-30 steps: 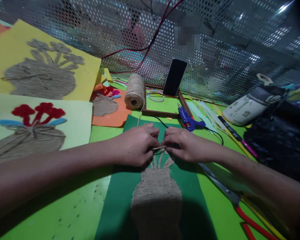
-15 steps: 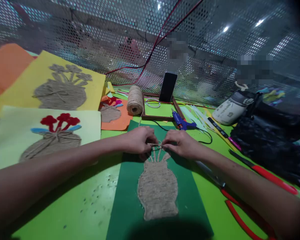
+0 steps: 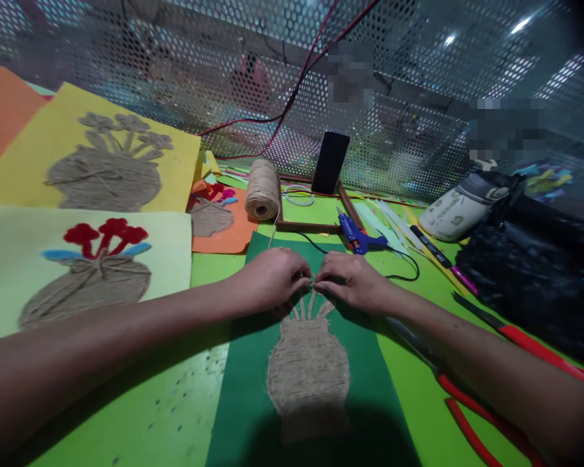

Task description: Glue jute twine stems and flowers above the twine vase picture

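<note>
A green sheet (image 3: 243, 389) lies in front of me, bearing a vase shape (image 3: 309, 363) of coiled jute twine with twine stems (image 3: 311, 303) rising from its neck. Over the top of the stems, my left hand (image 3: 277, 279) and my right hand (image 3: 350, 280) almost meet, fingertips pinched together. Between them shows a short bit of jute twine (image 3: 313, 283), mostly hidden by the fingers. Behind my left hand stands a twine spool (image 3: 263, 191), its loose strand running down toward that hand.
Finished twine-vase pictures on yellow paper (image 3: 180, 175) and pale paper (image 3: 172, 259) lie left. A blue glue gun (image 3: 357, 233), wooden frame (image 3: 306, 227) and phone (image 3: 331, 162) are behind. Red-handled scissors (image 3: 460, 395), a marker (image 3: 431, 248), bottle (image 3: 460, 204) and black bag (image 3: 525, 279) are right.
My hands have drawn closer together, and the twine stretched between them now shows less. The view has shifted slightly, and a shadow covers the vase's base.
</note>
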Tool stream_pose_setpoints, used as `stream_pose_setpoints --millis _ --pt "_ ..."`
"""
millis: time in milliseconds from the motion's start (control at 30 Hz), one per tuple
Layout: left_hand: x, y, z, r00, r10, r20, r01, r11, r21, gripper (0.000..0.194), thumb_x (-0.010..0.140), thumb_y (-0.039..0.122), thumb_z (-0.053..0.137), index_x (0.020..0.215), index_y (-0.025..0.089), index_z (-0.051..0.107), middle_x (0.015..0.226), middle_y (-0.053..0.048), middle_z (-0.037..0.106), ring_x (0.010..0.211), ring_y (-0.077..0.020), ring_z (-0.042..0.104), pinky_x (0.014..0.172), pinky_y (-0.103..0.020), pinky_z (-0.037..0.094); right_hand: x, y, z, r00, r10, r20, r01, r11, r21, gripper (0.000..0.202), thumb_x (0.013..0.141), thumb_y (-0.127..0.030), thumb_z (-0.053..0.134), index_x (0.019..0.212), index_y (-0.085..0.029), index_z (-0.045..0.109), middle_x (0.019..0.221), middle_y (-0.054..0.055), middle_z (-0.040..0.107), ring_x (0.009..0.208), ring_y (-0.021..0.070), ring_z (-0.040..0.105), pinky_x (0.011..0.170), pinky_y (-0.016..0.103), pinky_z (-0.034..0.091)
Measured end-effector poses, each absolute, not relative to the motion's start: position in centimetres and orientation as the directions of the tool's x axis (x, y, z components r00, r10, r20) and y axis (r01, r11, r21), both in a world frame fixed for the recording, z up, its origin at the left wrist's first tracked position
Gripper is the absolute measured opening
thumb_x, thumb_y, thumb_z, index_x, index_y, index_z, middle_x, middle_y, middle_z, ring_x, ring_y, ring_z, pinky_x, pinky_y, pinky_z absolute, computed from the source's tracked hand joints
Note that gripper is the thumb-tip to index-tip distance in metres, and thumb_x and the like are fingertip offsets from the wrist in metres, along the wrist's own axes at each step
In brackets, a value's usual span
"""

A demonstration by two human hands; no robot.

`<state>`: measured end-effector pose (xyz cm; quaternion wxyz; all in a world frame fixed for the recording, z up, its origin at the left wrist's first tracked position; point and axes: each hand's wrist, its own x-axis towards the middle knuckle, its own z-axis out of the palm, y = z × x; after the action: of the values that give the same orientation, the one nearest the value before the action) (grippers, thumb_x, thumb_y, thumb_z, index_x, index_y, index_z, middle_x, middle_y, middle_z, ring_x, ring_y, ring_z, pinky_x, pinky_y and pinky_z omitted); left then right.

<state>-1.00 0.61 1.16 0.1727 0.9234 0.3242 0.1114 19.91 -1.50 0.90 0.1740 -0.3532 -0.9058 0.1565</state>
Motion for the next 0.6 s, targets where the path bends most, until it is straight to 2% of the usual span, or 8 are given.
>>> stream_pose_setpoints --millis 167,267,433,600 --pt "-1.2 1.1 0.6 0.799 0.589 0.118 0.514 -0.773 0.371 0.026 0.092 0.029 0.052 0.085 0.016 0.073 0.077 -0.007 0.067 0.075 -0.0174 0.056 0.069 -0.030 0.042 20.7 -1.6 1.6 -0.671 0.705 0.229 0.575 0.691 -0.438 0.010 0.088 -0.021 0.065 0.083 -0.014 0.070 0.076 0.007 0.068 0.076 0.0174 0.061 0.071 0.032 0.049" --pt "-1.3 1.1 0.8 0.798 0.585 0.146 0.499 -0.777 0.383 0.029 0.093 0.028 0.049 0.085 0.015 0.073 0.077 -0.007 0.066 0.074 -0.0165 0.057 0.068 -0.029 0.043 23.3 -1.7 2.8 -0.588 0.760 0.277 0.635 0.646 -0.424 0.012 0.090 -0.022 0.062 0.084 -0.016 0.069 0.079 0.006 0.068 0.076 0.0166 0.062 0.072 0.032 0.051" --pt "-1.3 1.2 0.6 0.793 0.590 0.153 0.502 -0.774 0.387 0.023 0.092 0.026 0.053 0.083 0.015 0.071 0.078 -0.006 0.066 0.075 -0.0159 0.058 0.069 -0.028 0.044 28.6 -1.0 3.2 -0.466 0.800 0.378 0.764 0.579 -0.284 0.015 0.092 -0.022 0.055 0.088 -0.017 0.069 0.081 0.008 0.067 0.078 0.0204 0.061 0.071 0.037 0.051" --pt "-1.3 1.4 0.3 0.776 0.622 0.109 0.524 -0.730 0.439 0.022 0.093 0.027 0.053 0.086 0.016 0.071 0.078 -0.006 0.067 0.078 -0.0179 0.059 0.070 -0.028 0.044 29.4 0.4 1.5 -0.441 0.814 0.377 0.839 0.524 -0.150 0.024 0.088 -0.027 0.060 0.108 -0.015 0.066 0.100 0.013 0.065 0.096 0.0262 0.058 0.083 0.044 0.050"
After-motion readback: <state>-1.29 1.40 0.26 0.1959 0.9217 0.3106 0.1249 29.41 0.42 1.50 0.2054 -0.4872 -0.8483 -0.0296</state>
